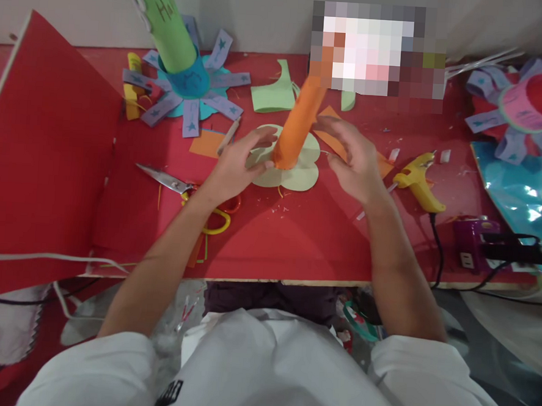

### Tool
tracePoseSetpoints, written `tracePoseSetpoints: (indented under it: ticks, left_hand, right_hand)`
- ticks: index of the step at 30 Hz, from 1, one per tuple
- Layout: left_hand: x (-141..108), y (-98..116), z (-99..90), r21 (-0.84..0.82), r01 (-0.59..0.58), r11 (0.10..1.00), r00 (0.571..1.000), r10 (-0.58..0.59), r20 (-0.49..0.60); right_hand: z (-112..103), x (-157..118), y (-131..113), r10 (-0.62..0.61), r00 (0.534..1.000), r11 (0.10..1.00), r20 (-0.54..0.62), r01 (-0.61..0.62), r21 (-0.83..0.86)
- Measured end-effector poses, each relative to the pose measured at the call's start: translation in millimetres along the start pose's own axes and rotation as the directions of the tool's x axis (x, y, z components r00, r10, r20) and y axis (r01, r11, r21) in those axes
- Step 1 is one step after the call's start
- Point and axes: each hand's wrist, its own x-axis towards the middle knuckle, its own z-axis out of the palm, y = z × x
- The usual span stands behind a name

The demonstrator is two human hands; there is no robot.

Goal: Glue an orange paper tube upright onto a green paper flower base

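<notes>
An orange paper tube (298, 122) stands on a pale green flower-shaped paper base (302, 175) on the red table. My left hand (246, 161) is at the left of the tube's foot, fingers apart, with the thumb close to the tube; whether it touches I cannot tell. To the right, my right hand (351, 153) is held open and curved, apart from the tube, above an orange paper strip (333, 133). Scissors (171, 181) with yellow and red handles lie partly behind my left forearm. A yellow glue gun (421, 181) rests right of my right hand.
A green tube (171, 37) on a blue petalled base stands at the back left. Another petalled paper piece (520, 108) is at the far right, near a shiny blue packet (524, 188) and a purple power socket (475, 240). A red panel (49, 146) rises at left. Cut green paper (272, 96) lies behind.
</notes>
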Motion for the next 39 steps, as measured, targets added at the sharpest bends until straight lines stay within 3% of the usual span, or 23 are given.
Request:
tracePoseSetpoints:
  ticks: [3,7,13,16,21,25,30,39]
  left_hand:
    - [2,-8,3.1,0.004,0.026,1.0,1.0,-0.026,-0.016]
    - [4,-17,0.8,0.05,0.044,0.998,0.997,-0.041,-0.059]
    - [-1,-6,0.7,0.415,0.017,0.91,0.999,-0.028,0.021]
    - [-4,-2,2.3,0.507,0.006,0.862,0.995,-0.058,0.087]
    - [-7,-1,2.3,0.523,0.0,0.853,0.989,-0.079,0.129]
    - [-8,1,3.6,0.538,0.005,0.843,0.984,-0.099,0.146]
    - [-10,3,7.2,0.557,-0.017,0.83,0.985,-0.083,0.153]
    - [-11,4,7.7,0.588,-0.001,0.809,0.977,-0.125,0.173]
  right_hand:
    - [8,0,4,0.059,0.997,0.996,0.054,-0.062,0.059]
    - [21,1,11,0.072,0.997,0.991,0.03,-0.075,0.106]
    - [36,1,0,0.087,0.992,0.996,0.092,-0.086,-0.016]
    - [40,0,-7,0.082,0.99,0.994,0.112,-0.074,-0.075]
    - [49,-1,3,0.047,0.987,0.995,0.155,-0.033,-0.091]
    - [56,-2,13,0.135,0.973,0.953,0.185,-0.077,-0.293]
    - [59,-6,13,0.133,0.965,0.898,0.226,-0.021,-0.44]
    - [60,-7,10,0.13,0.964,0.888,0.234,-0.008,-0.459]
